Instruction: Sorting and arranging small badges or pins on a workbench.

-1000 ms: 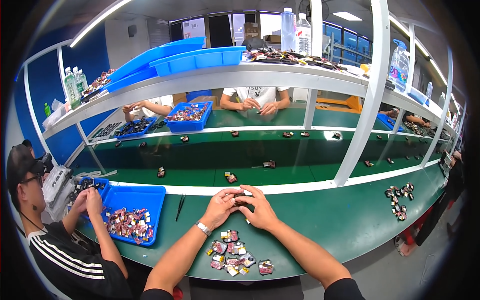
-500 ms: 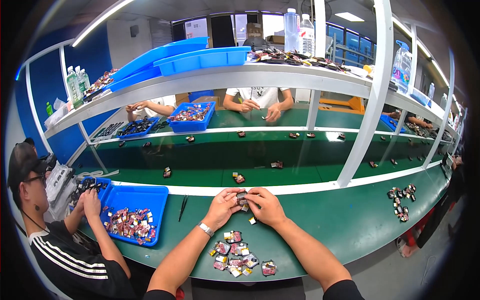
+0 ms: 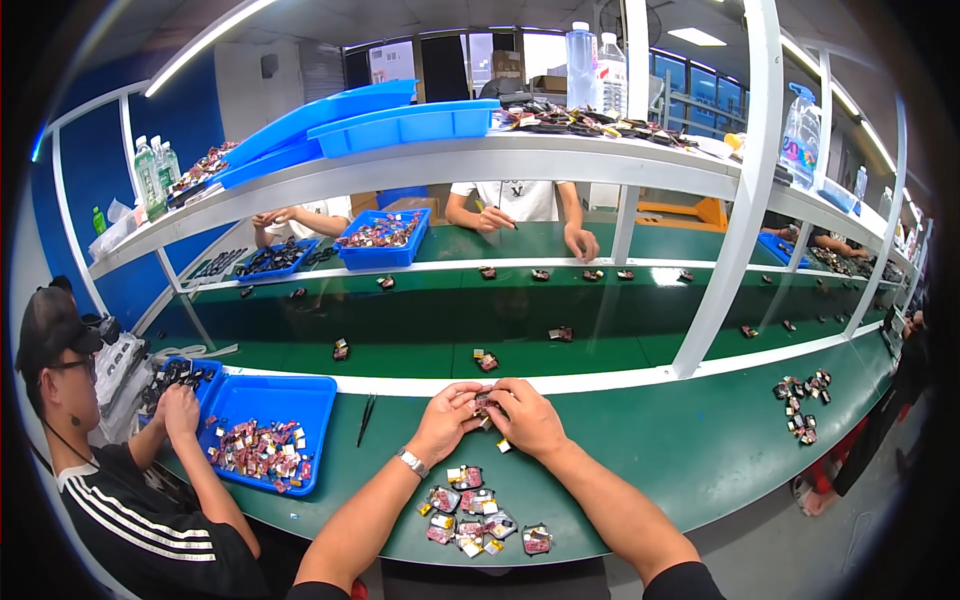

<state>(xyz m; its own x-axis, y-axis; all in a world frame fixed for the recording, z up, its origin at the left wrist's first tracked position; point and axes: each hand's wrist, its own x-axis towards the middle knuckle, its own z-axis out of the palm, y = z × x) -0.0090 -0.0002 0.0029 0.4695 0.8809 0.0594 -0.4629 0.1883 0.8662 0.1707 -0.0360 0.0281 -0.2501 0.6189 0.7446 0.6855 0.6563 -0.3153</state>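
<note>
Above the front bench, my left hand (image 3: 443,428) and my right hand (image 3: 530,420) are pinched together on a small electronic module (image 3: 484,404). It has a dark casing and a reddish circuit board, and my fingers hide most of it. A small white and yellow piece (image 3: 504,445) shows just under my right fingers; whether it is attached to the module I cannot tell. Nearer to me, between my forearms, lies a group of similar modules (image 3: 476,498) with clear or dark casings, reddish boards and white and yellow parts. Black tweezers (image 3: 367,420) lie left of my left hand.
A blue tray (image 3: 325,410) of reddish boards stands at the left, beside a seated co-worker (image 3: 150,470). Beyond a white rail (image 3: 600,380) runs a green belt (image 3: 430,325) carrying spaced modules. White posts (image 3: 735,190) hold a shelf overhead. More modules (image 3: 800,405) lie at the right.
My right fingers have curled closer over the module. Modules on the belt have shifted slightly right. The co-worker opposite has lowered a hand to the belt's far edge, and another module now lies there.
</note>
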